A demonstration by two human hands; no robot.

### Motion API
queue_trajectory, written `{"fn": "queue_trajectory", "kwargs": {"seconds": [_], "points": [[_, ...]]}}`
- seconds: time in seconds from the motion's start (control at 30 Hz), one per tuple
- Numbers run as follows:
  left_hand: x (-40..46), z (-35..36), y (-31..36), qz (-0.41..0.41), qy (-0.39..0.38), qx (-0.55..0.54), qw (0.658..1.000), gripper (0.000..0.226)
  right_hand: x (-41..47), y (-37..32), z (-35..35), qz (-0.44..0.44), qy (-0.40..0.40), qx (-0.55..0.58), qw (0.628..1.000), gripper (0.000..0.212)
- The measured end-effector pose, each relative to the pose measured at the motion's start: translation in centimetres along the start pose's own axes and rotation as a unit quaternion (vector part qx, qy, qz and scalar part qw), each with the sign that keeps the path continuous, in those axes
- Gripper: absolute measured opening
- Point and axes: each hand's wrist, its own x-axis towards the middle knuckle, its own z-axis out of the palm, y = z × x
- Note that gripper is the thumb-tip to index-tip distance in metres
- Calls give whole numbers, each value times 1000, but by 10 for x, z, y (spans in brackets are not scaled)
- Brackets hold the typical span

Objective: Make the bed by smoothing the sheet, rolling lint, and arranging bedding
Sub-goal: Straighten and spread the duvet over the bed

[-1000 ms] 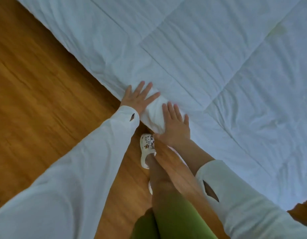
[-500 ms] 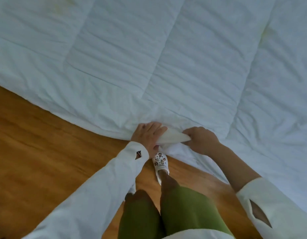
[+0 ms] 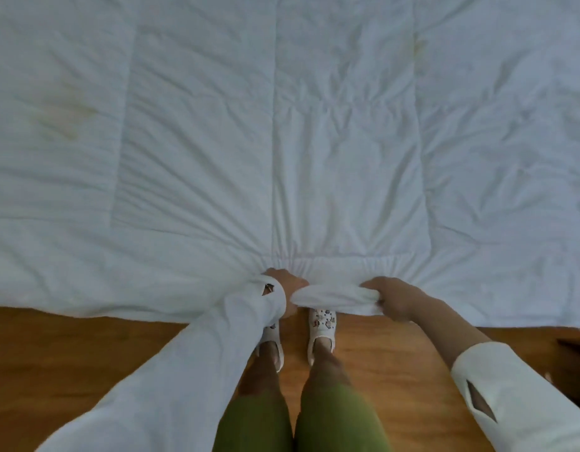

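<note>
**Both hands now bunching the quilt edge**

Since half a second back, both hands have gone from pinching a small corner flap to gripping a proper gathered roll of the quilt's near edge, and the view has swung round so the person faces the bed square on. Before that the palms were lying flat on the fabric, so the smoothing has turned into a pull.

Left hand [image 3: 290,290] is curled round one end of the bunched edge, half hidden by its white sleeve [image 3: 197,363]. Right hand [image 3: 394,296] has its fingers wrapped over the other end. Between them the roll of fabric sags a little, right above the white clogs [image 3: 321,324] on the wooden floor [image 3: 70,353].

The white quilt [image 3: 282,141] covers the whole bed beyond the hands, its near edge hanging over the floor. Creases fan out from the grip across the nearest panels, so the cloth looks under tension. A faint yellowish stain [image 3: 65,117] sits far left of the hands.

My guess: this is the arranging step, tugging the quilt toward the foot side to square it up. No lint roller in view, so I can't say where that part stands
</note>
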Motion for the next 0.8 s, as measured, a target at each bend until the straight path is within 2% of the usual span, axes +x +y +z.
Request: {"fn": "queue_trajectory", "kwargs": {"seconds": [0.07, 0.13, 0.17, 0.23, 0.3, 0.37, 0.5, 0.6, 0.7, 0.8], "points": [[-1, 11, -10, 35, -11, -74, 997, 54, -1, -4, 2, 14, -23, -73, 997, 58], [-7, 24, -19, 70, -22, -100, 992, 72, -2, -11, 10, 23, -24, -96, 995, 62], [-10, 31, -26, 77, -14, -107, 991, 76, -2, -17, 16, 20, -3, -82, 996, 65], [-13, 44, -43, 98, 55, -112, 987, 75, 0, -34, 31, -27, 70, -11, 997, 60], [-19, 50, -60, 129, 116, -66, 983, 70, 3, -58, 45, -92, 137, 26, 986, 57], [-28, 60, -82, 128, 133, 21, 983, 75, 8, -87, 57, -128, 179, 4, 975, 61], [-56, 85, -133, 148, 181, 182, 955, 90, 20, -155, 82, -172, 212, -33, 961, 76], [-80, 100, -186, 96, 246, 219, 939, 89, 36, -212, 99, -194, 209, -102, 953, 93], [-105, 114, -243, 2, 228, 207, 951, 119, 52, -265, 115, -175, 233, -142, 946, 101], [-121, 121, -296, -5, 247, 211, 946, 131, 64, -319, 125, -144, 275, -180, 933, 110]]}}
